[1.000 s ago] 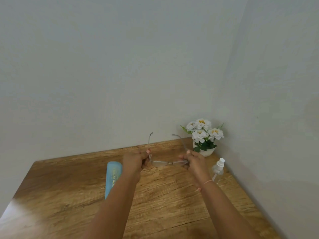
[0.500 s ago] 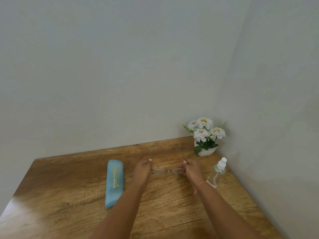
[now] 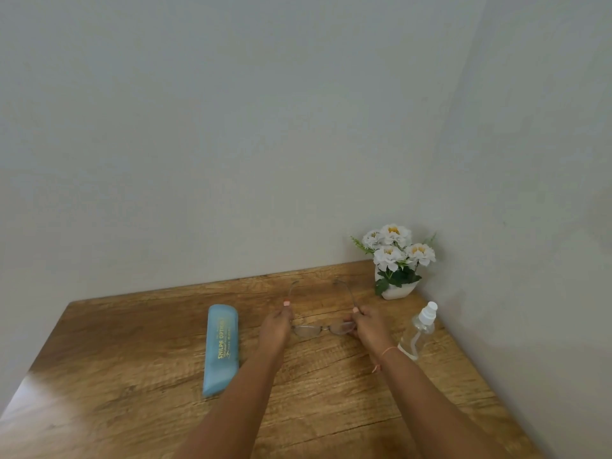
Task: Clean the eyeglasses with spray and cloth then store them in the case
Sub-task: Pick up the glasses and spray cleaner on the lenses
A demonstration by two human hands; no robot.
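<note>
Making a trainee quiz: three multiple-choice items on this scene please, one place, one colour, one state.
1. Where does the clear plastic spray bottle stand? A) right of the right hand B) on a shelf C) on the floor
2. What colour is the long eyeglass case? A) red B) light blue C) black
3. How are the thin-framed eyeglasses held? A) lying free B) by one hand C) by both hands
Answers: 1 A, it stands just past that hand; 2 B, blue with gold print; 3 C, left hand and right hand each grip an end.
</note>
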